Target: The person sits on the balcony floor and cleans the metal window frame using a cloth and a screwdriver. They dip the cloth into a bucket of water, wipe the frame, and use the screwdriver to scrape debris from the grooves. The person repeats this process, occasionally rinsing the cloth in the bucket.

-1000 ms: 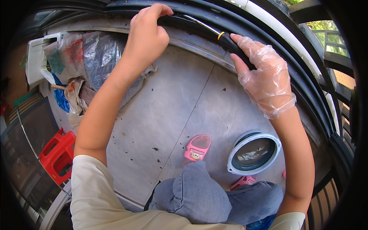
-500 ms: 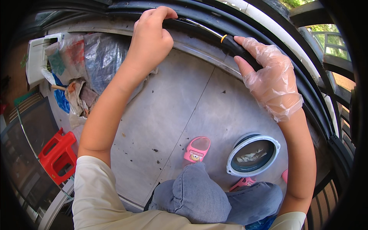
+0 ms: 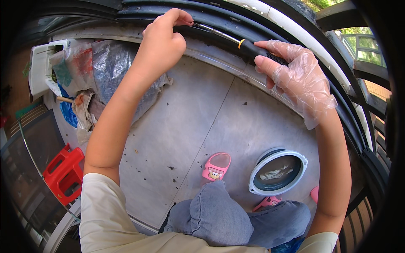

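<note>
A screwdriver (image 3: 219, 33) with a metal shaft, a yellow ring and a black handle lies across the dark window track (image 3: 202, 12) at the far side. My right hand (image 3: 301, 78), in a thin clear plastic glove, is closed around its handle. At the other end of the shaft, my bare left hand (image 3: 164, 42) has thumb and fingers pinched together at the tip. The very end of the shaft is hidden by these fingertips, so anything small between them cannot be seen.
Grey floor tiles (image 3: 168, 126) carry scattered dark bits. A blue-grey basin (image 3: 253, 175) with water and a pale cloth stands near my knees beside pink slippers (image 3: 217, 164). Plastic sheeting (image 3: 112, 63), a red stool (image 3: 63, 173) and dark railings (image 3: 373, 76) flank me.
Both hands and the screwdriver have shifted slightly left and down. My right hand has turned a little on the handle, its thumb now lying farther over it.
</note>
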Available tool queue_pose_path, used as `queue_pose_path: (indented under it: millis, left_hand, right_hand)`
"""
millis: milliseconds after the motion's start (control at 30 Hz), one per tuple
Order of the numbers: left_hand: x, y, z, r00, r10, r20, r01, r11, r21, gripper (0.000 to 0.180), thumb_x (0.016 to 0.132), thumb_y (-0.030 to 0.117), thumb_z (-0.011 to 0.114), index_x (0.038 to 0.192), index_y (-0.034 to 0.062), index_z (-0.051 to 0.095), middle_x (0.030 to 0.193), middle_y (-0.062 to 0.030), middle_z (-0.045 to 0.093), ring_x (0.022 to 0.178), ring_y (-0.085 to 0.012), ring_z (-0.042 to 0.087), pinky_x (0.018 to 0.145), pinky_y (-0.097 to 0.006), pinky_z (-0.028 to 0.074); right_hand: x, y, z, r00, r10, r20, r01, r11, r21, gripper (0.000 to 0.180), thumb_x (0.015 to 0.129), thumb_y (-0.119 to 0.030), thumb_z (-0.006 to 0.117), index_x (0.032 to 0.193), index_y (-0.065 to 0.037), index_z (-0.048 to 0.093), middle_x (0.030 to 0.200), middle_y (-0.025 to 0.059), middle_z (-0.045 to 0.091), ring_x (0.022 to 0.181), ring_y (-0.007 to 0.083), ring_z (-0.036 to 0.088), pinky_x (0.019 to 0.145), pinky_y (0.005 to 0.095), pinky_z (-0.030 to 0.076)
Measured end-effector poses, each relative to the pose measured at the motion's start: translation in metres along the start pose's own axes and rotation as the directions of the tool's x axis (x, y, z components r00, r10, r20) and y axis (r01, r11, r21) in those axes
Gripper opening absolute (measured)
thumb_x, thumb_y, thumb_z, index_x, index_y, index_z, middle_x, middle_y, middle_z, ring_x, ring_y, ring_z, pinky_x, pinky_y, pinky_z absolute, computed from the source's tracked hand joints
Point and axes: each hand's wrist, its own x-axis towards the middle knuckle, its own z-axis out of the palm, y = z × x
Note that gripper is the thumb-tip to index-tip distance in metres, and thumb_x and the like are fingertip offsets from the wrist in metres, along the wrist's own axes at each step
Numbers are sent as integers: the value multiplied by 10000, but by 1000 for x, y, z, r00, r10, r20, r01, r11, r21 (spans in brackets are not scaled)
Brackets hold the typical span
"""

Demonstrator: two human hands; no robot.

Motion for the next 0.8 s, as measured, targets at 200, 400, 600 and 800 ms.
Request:
queue_pose_path:
  millis: [200, 400, 600, 800]
  left_hand:
    - [-1, 4, -3, 999, -35, 30, 38, 995, -93, 405, 691, -82, 379, 1034, -9, 581, 1027, -139, 658, 1067, -247, 612, 967, -331, 430]
    - [2, 28, -19, 999, -39, 36, 41, 998, -50, 413, 694, -90, 361, 1044, -18, 569, 1043, -138, 650, 1075, -227, 602, 977, -314, 409]
    - [29, 67, -30, 993, 119, -12, -119, 992, -39, 374, 705, -63, 391, 1020, 0, 582, 1010, -173, 649, 1005, -307, 623, 910, -354, 455]
    - [63, 121, -5, 932, 360, -47, -356, 931, 77, 384, 723, -63, 378, 1046, -21, 581, 1012, -202, 648, 998, -323, 619, 922, -333, 444]
  right_hand:
    - [-1, 3, -5, 998, 5, 69, -16, 988, 154, 425, 834, -281, 646, 1162, -12, 623, 638, 10, 575, 598, 67, 543, 569, 222, 450]
    - [-12, -6, -12, 998, 13, 66, -32, 956, 290, 412, 832, -247, 656, 1159, 1, 619, 678, -1, 593, 555, 45, 508, 519, 197, 409]
    - [-34, -5, -36, 1000, 2, 29, -17, 852, 523, 417, 846, -200, 660, 1188, 29, 595, 799, 47, 643, 581, 44, 530, 510, 180, 402]
    - [-63, 6, -68, 991, 82, -106, 15, 717, 697, 433, 865, -194, 653, 1214, 46, 565, 841, 88, 644, 617, 66, 542, 500, 172, 396]
